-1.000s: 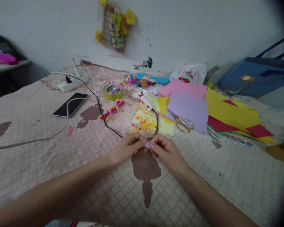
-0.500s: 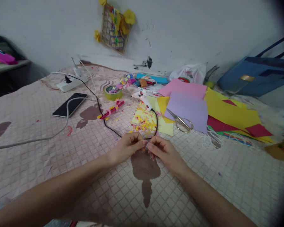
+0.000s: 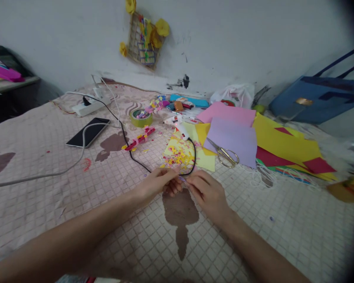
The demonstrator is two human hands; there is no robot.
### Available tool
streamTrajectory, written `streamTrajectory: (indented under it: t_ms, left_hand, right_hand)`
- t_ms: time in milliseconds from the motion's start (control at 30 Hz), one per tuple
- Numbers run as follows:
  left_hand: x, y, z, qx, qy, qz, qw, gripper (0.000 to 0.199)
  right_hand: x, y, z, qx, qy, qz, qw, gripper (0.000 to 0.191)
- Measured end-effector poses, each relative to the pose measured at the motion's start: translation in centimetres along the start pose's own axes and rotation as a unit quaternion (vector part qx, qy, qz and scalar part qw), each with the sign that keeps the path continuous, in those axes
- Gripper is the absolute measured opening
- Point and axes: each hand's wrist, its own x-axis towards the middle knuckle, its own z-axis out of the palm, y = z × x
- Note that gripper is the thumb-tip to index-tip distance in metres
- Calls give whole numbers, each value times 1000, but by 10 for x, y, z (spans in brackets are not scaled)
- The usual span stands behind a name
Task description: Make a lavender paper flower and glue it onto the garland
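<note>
My left hand [image 3: 165, 181] and my right hand [image 3: 208, 190] meet over the middle of the table, fingertips closed in pinches. Between them shows a tiny purple piece [image 3: 182, 179], apparently paper, held by both. Just beyond the hands, yellow and pink paper scraps [image 3: 179, 155] lie on a pale yellow sheet [image 3: 206, 161]. A white glue gun [image 3: 181, 131] with a black cord rests behind the scraps. Gold-handled scissors [image 3: 224, 153] lie on a lilac sheet [image 3: 236, 135] to the right.
A phone [image 3: 88, 132], a power strip [image 3: 91, 106] and cables are on the left. A red decorated stick [image 3: 140, 138] lies near a tape roll [image 3: 141, 118]. Yellow sheets [image 3: 286, 135], white string [image 3: 262, 177] and a blue bag [image 3: 318, 98] are on the right.
The fingertips have drawn slightly apart, and a thin purple piece now shows between them. My left hand's lower fingers have curled in. The view has shifted slightly.
</note>
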Motion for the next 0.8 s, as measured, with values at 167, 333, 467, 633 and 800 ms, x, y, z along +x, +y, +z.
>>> streamTrajectory:
  t_ms: [167,333,467,633,800]
  left_hand:
    - [-1,1,-1,0,0,-9,1000,27]
    - [0,0,-3,-18,-1,1,1000,23]
    - [1,-1,-4,-34,-2,7,999,22]
    - [-1,0,-2,-20,-5,20,1000,22]
    - [-1,-1,-3,59,-1,53,997,24]
  right_hand:
    - [2,1,0,-36,-6,-21,999,18]
    - [5,-2,0,113,6,81,990,22]
    - [7,-3,2,268,-29,174,947,14]
    - [8,-1,4,380,-25,233,895,12]
    - [6,2,5,428,-45,281,857,21]
